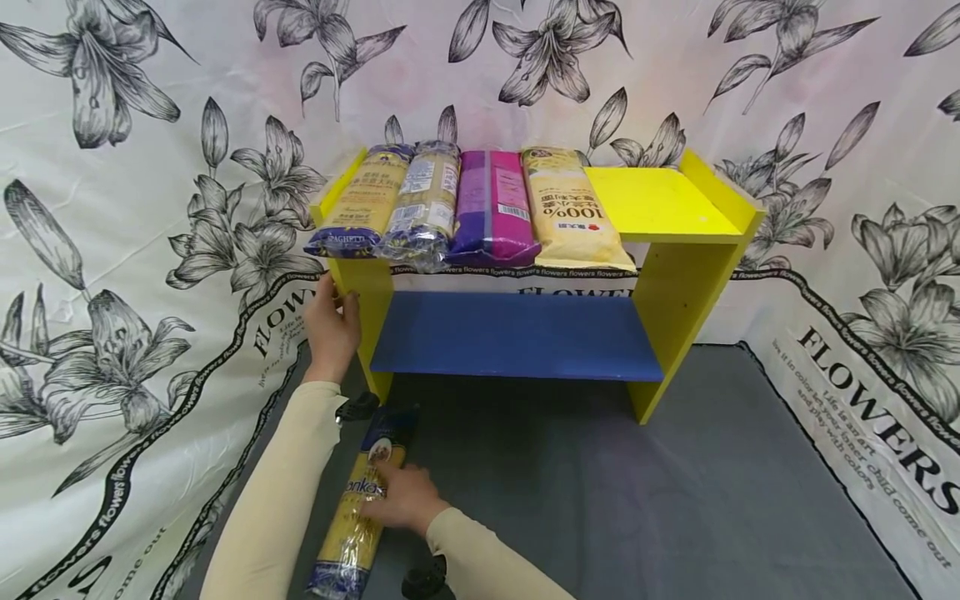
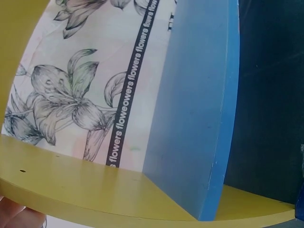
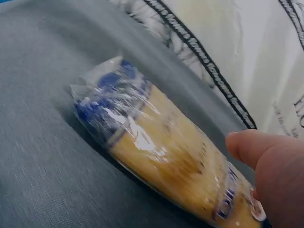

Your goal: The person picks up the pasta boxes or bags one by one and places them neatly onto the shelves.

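A yellow and blue pack of spaghetti (image 1: 351,533) lies slanted on the grey cloth in front of the shelf's left side. Over its middle is my right hand (image 1: 408,497), with the thumb stretched across the pack in the right wrist view; the other fingers' undersides are hidden. My left hand (image 1: 332,329) is at the outer side of the yellow left panel (image 1: 367,317), just below the top board. Only some of its fingertips (image 2: 19,216) show past that panel in the left wrist view.
On the shelf's yellow top (image 1: 656,200) lie a spaghetti pack (image 1: 367,196), a clear and blue pack (image 1: 422,196), a purple pack (image 1: 493,204) and a cream pack (image 1: 573,208). Below is a blue board (image 1: 517,333). A flower-printed cloth (image 1: 480,75) hangs behind.
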The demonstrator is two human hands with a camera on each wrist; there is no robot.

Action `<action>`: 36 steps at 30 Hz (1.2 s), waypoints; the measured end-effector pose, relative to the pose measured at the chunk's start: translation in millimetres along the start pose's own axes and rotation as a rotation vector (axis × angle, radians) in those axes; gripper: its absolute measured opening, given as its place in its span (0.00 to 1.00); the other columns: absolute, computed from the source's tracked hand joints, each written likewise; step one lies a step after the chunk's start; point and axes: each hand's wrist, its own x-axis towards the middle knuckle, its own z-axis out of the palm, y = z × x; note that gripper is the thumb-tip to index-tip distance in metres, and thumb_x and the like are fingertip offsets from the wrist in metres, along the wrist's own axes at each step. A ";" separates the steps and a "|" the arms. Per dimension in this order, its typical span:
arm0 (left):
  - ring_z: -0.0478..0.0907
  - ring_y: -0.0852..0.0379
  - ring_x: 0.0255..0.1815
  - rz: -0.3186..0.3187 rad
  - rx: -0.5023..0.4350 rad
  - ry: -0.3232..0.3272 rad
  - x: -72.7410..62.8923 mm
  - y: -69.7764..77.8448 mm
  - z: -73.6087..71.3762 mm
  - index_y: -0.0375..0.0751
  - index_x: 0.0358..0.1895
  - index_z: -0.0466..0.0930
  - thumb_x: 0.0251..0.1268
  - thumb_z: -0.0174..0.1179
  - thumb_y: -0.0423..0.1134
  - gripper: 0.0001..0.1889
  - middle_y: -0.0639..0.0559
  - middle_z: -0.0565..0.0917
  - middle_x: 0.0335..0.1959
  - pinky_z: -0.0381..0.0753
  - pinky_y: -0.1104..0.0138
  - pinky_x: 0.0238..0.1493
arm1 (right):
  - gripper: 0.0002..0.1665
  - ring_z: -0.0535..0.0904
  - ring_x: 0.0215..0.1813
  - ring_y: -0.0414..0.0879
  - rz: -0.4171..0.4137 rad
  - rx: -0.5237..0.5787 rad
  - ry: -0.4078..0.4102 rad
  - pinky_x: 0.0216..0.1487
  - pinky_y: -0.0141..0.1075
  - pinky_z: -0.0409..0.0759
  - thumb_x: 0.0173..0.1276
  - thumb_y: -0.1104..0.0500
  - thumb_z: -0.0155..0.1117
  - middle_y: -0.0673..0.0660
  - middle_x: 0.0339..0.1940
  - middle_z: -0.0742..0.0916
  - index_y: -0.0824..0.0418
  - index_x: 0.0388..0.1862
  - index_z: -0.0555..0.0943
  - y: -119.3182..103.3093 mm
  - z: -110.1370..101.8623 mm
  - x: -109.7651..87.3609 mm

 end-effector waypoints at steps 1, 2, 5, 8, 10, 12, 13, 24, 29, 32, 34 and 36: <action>0.87 0.31 0.48 0.001 -0.001 0.002 0.0 -0.5 -0.1 0.28 0.61 0.74 0.74 0.52 0.27 0.16 0.28 0.85 0.49 0.88 0.42 0.47 | 0.43 0.75 0.60 0.62 0.004 -0.022 0.005 0.54 0.53 0.80 0.57 0.38 0.69 0.63 0.56 0.83 0.46 0.73 0.75 -1.1 3.7 0.1; 0.87 0.31 0.47 0.001 -0.002 0.003 -0.1 -0.8 -0.3 0.28 0.61 0.74 0.74 0.52 0.27 0.16 0.28 0.85 0.49 0.88 0.42 0.47 | 0.43 0.75 0.60 0.62 0.006 -0.040 0.014 0.53 0.54 0.80 0.57 0.37 0.69 0.64 0.57 0.82 0.46 0.72 0.75 -2.3 7.1 0.2; 0.87 0.31 0.48 -0.011 -0.007 -0.005 -0.6 -0.9 -1.4 0.28 0.61 0.74 0.74 0.52 0.27 0.16 0.28 0.85 0.50 0.88 0.42 0.47 | 0.43 0.75 0.59 0.62 0.022 -0.093 0.063 0.50 0.54 0.80 0.58 0.34 0.68 0.66 0.59 0.80 0.43 0.73 0.75 -5.4 17.9 -0.5; 0.87 0.31 0.49 -0.023 -0.010 -0.009 -0.5 -1.0 -2.0 0.28 0.62 0.73 0.75 0.52 0.27 0.16 0.28 0.85 0.50 0.88 0.42 0.49 | 0.43 0.75 0.53 0.60 0.036 -0.145 0.149 0.44 0.53 0.79 0.57 0.33 0.68 0.66 0.57 0.79 0.42 0.72 0.75 -6.1 28.5 -1.3; 0.86 0.31 0.49 -0.028 -0.007 -0.009 -0.3 -1.2 -2.3 0.28 0.62 0.73 0.75 0.51 0.27 0.16 0.28 0.85 0.51 0.88 0.42 0.49 | 0.44 0.75 0.50 0.58 0.042 -0.180 0.203 0.42 0.51 0.78 0.56 0.33 0.69 0.65 0.56 0.79 0.42 0.72 0.75 -5.7 34.9 -1.9; 0.86 0.31 0.49 -0.029 -0.008 -0.007 0.0 -1.1 -2.4 0.28 0.62 0.73 0.75 0.51 0.27 0.16 0.28 0.85 0.50 0.88 0.42 0.50 | 0.44 0.75 0.48 0.57 0.043 -0.181 0.238 0.41 0.50 0.78 0.55 0.34 0.72 0.64 0.55 0.78 0.43 0.72 0.74 -5.3 39.7 -2.1; 0.86 0.31 0.49 -0.029 -0.006 -0.006 0.1 -0.9 -2.4 0.28 0.62 0.73 0.75 0.51 0.27 0.17 0.28 0.85 0.50 0.88 0.42 0.50 | 0.45 0.75 0.48 0.56 0.048 -0.164 0.246 0.40 0.50 0.78 0.55 0.36 0.73 0.64 0.54 0.78 0.43 0.72 0.73 -5.4 41.3 -2.3; 0.86 0.31 0.50 -0.038 -0.011 -0.015 -0.3 1.7 -1.8 0.28 0.63 0.73 0.75 0.51 0.27 0.17 0.28 0.84 0.52 0.88 0.43 0.50 | 0.56 0.77 0.36 0.58 0.123 0.265 0.284 0.33 0.51 0.83 0.46 0.63 0.83 0.67 0.47 0.73 0.51 0.75 0.67 -11.2 39.9 -0.9; 0.86 0.31 0.51 -0.058 -0.008 -0.023 -0.8 2.9 -1.3 0.29 0.64 0.73 0.75 0.50 0.28 0.18 0.28 0.85 0.53 0.87 0.43 0.52 | 0.56 0.76 0.36 0.55 0.127 0.387 0.276 0.30 0.47 0.83 0.41 0.75 0.76 0.68 0.49 0.72 0.52 0.73 0.70 -8.6 39.6 0.4; 0.86 0.31 0.52 -0.055 -0.007 -0.027 -0.2 3.2 -1.1 0.29 0.64 0.73 0.75 0.50 0.28 0.18 0.28 0.85 0.53 0.87 0.43 0.52 | 0.53 0.73 0.38 0.53 0.116 0.414 0.246 0.29 0.42 0.80 0.41 0.78 0.71 0.70 0.52 0.73 0.54 0.71 0.74 -7.0 33.8 -1.1; 0.86 0.31 0.52 -0.048 -0.008 -0.028 0.1 3.0 -1.1 0.29 0.64 0.73 0.75 0.50 0.28 0.18 0.28 0.84 0.53 0.87 0.42 0.52 | 0.53 0.73 0.38 0.52 0.117 0.445 0.209 0.26 0.40 0.78 0.41 0.81 0.67 0.70 0.52 0.76 0.56 0.71 0.75 -6.5 26.1 -4.3; 0.86 0.31 0.52 -0.041 -0.010 -0.027 0.2 2.1 -1.4 0.29 0.64 0.73 0.75 0.50 0.28 0.18 0.28 0.84 0.53 0.87 0.42 0.52 | 0.52 0.73 0.38 0.51 0.132 0.487 0.165 0.25 0.39 0.78 0.41 0.82 0.66 0.68 0.48 0.78 0.58 0.70 0.76 -5.7 15.6 -8.8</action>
